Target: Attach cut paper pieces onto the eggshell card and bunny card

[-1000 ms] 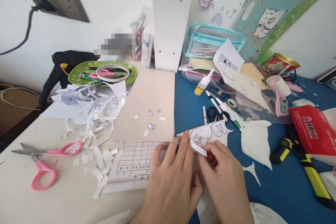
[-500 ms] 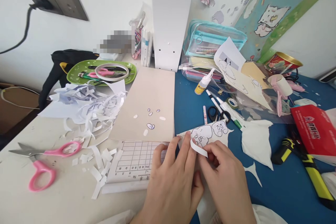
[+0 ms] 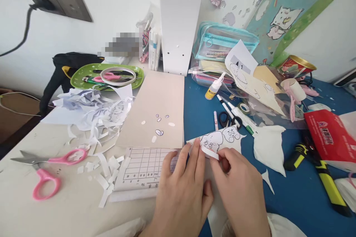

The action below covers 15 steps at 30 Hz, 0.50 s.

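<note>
My left hand [image 3: 183, 185] lies palm down with its fingers spread, open, its fingertips pressing the left part of a white sheet with animal line drawings [image 3: 230, 133]. Between the thumb and fingers of my right hand [image 3: 239, 185] is the end of a curved white paper strip [image 3: 209, 152]. The strip bends up from the sheet's near edge, right beside my left fingertips; whether it is still joined there I cannot tell. Left of my fingers is a beige card [image 3: 155, 96] with small cut-out paper pieces, above a printed form pad [image 3: 136, 174] partly covered by my left hand.
Pink-handled scissors [image 3: 47, 163] lie open at the left, near a heap of paper scraps [image 3: 94, 107]. A green tray [image 3: 76, 77] sits behind them. Black-handled scissors [image 3: 229, 119], a glue bottle [image 3: 213, 88], a white scrap [image 3: 269, 144] and a red packet [image 3: 330, 133] lie at the right.
The view has shifted slightly. Both hands keep nearly the same place, and the paper strip's curve lies a little flatter between them.
</note>
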Available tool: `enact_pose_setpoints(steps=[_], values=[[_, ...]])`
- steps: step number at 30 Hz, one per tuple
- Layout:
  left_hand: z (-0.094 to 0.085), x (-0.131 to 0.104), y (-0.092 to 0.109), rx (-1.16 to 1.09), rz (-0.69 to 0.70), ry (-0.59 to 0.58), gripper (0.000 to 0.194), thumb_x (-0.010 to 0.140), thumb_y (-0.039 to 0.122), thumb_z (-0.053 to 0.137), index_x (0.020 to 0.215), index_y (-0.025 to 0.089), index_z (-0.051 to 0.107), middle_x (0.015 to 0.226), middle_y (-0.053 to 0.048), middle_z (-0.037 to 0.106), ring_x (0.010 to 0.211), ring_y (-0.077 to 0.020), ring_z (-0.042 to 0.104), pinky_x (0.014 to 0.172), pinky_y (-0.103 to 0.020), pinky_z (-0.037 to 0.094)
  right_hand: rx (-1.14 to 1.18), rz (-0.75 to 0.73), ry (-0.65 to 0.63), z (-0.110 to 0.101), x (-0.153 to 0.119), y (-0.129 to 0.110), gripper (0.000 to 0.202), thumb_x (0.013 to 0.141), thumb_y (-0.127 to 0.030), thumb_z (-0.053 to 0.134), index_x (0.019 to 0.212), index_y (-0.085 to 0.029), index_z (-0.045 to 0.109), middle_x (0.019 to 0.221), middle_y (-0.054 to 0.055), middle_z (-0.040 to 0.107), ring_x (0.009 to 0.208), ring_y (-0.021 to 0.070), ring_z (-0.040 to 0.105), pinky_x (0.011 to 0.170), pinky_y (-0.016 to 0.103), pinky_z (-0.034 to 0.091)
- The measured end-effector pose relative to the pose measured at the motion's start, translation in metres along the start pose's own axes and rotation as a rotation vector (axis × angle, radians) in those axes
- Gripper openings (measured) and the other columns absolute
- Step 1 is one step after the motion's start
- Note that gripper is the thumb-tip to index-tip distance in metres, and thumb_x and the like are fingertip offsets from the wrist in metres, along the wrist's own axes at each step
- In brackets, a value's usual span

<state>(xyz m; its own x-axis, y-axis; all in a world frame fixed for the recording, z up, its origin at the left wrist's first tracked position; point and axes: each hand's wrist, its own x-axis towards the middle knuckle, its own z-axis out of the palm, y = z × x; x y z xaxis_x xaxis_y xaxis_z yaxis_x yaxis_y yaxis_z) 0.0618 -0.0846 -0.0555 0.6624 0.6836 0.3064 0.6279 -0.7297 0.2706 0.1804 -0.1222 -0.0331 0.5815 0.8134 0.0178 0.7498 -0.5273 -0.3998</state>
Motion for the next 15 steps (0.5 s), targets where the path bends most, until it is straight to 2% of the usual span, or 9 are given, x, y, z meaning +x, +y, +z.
enact_pose_setpoints(steps=[9,15], values=[[-0.0022,0.0001,-0.0028,0.01,0.03,-0.004,0.047,0.089,0.026,0.043,0.133,0.009,0.049,0.137,-0.009,0.055,0.118,-0.0238,0.051,0.095,-0.045,0.031,-0.045,0.009,-0.056,-0.0047,-0.0013,-0.0009,0.037,0.087,-0.039,0.045,0.055,-0.022,0.043,0.054,0.001,0.053,0.049,0.017,0.046,0.048,0.027,0.031],[-0.0057,0.0014,-0.0053,0.018,0.052,0.02,0.042,0.089,0.025,0.041,0.127,0.011,0.054,0.137,-0.008,0.055,0.118,-0.0234,0.051,0.094,-0.044,0.031,0.005,0.009,-0.041,-0.0066,-0.0026,0.0051,0.045,0.089,-0.048,0.043,0.054,-0.021,0.035,0.049,-0.002,0.045,0.045,0.0132,0.038,0.046,0.025,0.027]])
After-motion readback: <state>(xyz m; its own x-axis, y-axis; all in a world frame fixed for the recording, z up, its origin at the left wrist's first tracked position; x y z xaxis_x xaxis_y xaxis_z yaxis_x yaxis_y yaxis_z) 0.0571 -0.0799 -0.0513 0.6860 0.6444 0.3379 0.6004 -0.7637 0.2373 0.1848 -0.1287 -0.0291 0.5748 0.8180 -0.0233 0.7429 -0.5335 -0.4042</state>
